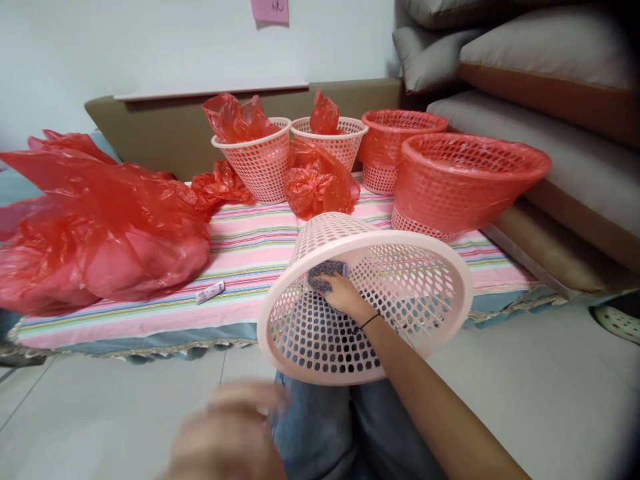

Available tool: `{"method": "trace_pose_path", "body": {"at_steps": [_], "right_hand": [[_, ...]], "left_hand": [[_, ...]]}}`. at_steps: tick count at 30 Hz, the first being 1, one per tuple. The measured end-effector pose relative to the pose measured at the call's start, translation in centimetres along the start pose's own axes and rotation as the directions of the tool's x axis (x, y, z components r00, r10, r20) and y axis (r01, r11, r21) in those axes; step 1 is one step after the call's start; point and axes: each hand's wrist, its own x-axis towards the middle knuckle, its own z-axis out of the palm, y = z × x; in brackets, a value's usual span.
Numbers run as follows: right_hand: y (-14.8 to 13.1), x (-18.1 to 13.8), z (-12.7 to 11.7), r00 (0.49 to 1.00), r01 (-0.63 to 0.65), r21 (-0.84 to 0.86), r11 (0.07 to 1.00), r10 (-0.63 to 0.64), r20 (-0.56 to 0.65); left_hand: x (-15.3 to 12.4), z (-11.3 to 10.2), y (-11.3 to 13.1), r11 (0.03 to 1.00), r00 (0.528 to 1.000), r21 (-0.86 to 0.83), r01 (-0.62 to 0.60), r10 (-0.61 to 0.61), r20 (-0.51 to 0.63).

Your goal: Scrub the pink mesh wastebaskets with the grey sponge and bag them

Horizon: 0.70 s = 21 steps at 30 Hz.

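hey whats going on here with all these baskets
A person's right hand holds a gray cloth against the inside of a pink basket, its mouth tilted toward them. The left hand is blurred, off the basket. Behind stand two pale baskets with red plastic inside and two baskets covered in red plastic.

Apparently a home: striped sofa cover [250, 247] and piled cushions [590, 167].

From my station I see a pale-pink round plastic basket [395, 277], a speckled grey cloth [326, 268] and a pink fabric cover [253, 248] with multicoloured stripes.
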Motion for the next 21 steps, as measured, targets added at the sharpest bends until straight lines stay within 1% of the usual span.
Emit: {"method": "trace_pose_path", "body": {"at_steps": [2, 3, 4, 5, 6, 8, 9, 11, 13, 16, 18, 21], "right_hand": [[-0.1, -0.1, -0.1, 1.0, 0.008, -0.005, 1.0, -0.008, -0.005], [-0.2, -0.1, -0.2, 1.0, 0.011, -0.007, 1.0, -0.011, -0.008], [-0.2, -0.1, -0.2, 1.0, 0.011, -0.008, 1.0, -0.011, -0.01], [-0.3, -0.2, -0.2, 1.0, 0.011, -0.008, 1.0, -0.011, -0.01], [-0.4, -0.2, -0.3, 1.0, 0.01, -0.009, 1.0, -0.01, -0.011], [-0.7, -0.4, -0.4, 1.0, 0.006, -0.011, 1.0, -0.006, -0.012], [-1.0, -0.7, -0.5, 1.0, 0.004, -0.012, 1.0, -0.004, -0.012], [-1.6, -1.7, -0.9, 1.0, 0.012, -0.012, 1.0, -0.012, -0.005], [-2.5, -3.8, -1.4, 0.999, 0.039, -0.009, 0.999, -0.039, 0.013], [-3.6, -9.0, -1.7, 0.997, 0.062, 0.008, 0.998, -0.062, 0.04], [-3.7, -13.1, -1.3, 0.997, 0.051, 0.048, 0.998, -0.053, 0.056], [-2.7, -18.6, 0.5, 0.981, 0.151, 0.091, 0.984, -0.16, 0.113]], "left_hand": [[1.7, 1.5, -2.2, 0.997, 0.993, 0.016, -0.077, 0.078, -0.089], [2.2, 2.2, -3.5, 0.991, 0.992, 0.072, -0.113, 0.116, -0.046], [2.5, 2.8, -5.0, 0.982, 0.993, 0.15, -0.117, 0.117, 0.009], [2.5, 3.2, -6.3, 0.969, 0.996, 0.234, -0.081, 0.073, 0.042], [2.3, 3.6, -7.5, 0.964, 0.999, 0.264, -0.033, 0.021, 0.047], [1.6, 4.1, -9.1, 0.966, 0.998, 0.252, 0.06, -0.059, -0.013], [1.1, 4.2, -9.5, 0.967, 0.997, 0.243, 0.081, -0.076, -0.029], [0.5, 4.5, -9.5, 0.963, 0.996, 0.255, 0.084, -0.077, -0.036], [0.2, 4.7, -9.1, 0.959, 0.996, 0.269, 0.086, -0.078, -0.041], [0.2, 4.7, -8.5, 0.963, 0.995, 0.249, 0.101, -0.092, -0.049], [0.1, 4.5, -8.5, 0.963, 0.996, 0.257, 0.085, -0.081, -0.026], [-0.1, 4.1, -8.7, 0.96, 0.996, 0.267, 0.079, -0.088, 0.021]]}}
